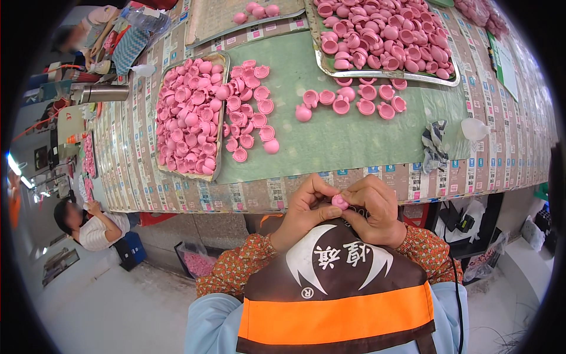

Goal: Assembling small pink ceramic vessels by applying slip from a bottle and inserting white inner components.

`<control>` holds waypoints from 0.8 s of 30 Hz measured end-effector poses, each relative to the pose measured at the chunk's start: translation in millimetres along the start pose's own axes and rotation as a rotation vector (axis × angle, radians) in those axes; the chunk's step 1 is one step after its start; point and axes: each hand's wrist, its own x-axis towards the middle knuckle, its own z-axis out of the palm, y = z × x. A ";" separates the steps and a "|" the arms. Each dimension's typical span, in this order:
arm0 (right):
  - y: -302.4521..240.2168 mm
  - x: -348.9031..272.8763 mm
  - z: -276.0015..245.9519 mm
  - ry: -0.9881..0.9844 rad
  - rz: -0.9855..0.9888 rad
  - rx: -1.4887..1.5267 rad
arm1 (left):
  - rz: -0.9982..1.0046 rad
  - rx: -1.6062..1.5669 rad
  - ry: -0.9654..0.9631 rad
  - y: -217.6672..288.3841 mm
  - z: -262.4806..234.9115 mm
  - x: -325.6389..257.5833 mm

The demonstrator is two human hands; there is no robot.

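Note:
Just in front of my chest, at the near table edge, both hands meet over one small pink round plastic piece (pixel 339 202). The thumb and fingers of my left hand (pixel 303 207) pinch it from the left. My right hand (pixel 377 206) closes on it from the right, fingertips pressed against it. Part of the piece is hidden behind the fingers. Beyond the hands, loose pink cup-shaped pieces (pixel 365 107) lie on the green mat (pixel 283 156), most with their hollow side up. More such pieces (pixel 247 141) lie to the left.
A metal tray (pixel 222 127) heaped with pink pieces stands at left, another full tray (pixel 401 76) at far right. A third tray (pixel 212 23) at the back holds several pink balls. Crumpled grey paper (pixel 434 147) and a white scrap (pixel 474 129) lie at right. Another person (pixel 97 227) sits far left.

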 end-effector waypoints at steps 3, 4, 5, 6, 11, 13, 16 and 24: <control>-1.1 0.6 0.4 0.000 -0.003 -0.002 | -0.005 0.005 0.004 0.6 -0.1 -0.4; -1.0 0.2 0.2 0.002 -0.002 -0.001 | -0.002 0.022 0.001 0.7 -0.2 -0.1; -1.0 0.0 0.1 0.004 -0.001 0.000 | -0.002 0.023 0.000 0.8 -0.1 0.1; -1.2 0.0 -0.3 0.005 -0.001 0.000 | -0.008 0.012 -0.002 0.8 -0.1 0.5; -2.3 0.3 -1.1 0.001 -0.003 -0.007 | -0.007 0.031 -0.007 1.0 -0.6 0.2; -2.4 -0.4 -0.6 0.005 -0.002 -0.007 | -0.014 0.008 -0.014 0.2 -1.4 0.1; 0.4 -1.9 0.2 0.010 -0.009 -0.013 | 0.019 0.032 -0.025 0.0 -0.3 1.0; 1.8 -2.5 0.7 0.013 -0.019 -0.005 | 0.008 0.015 -0.027 -1.7 -1.7 0.1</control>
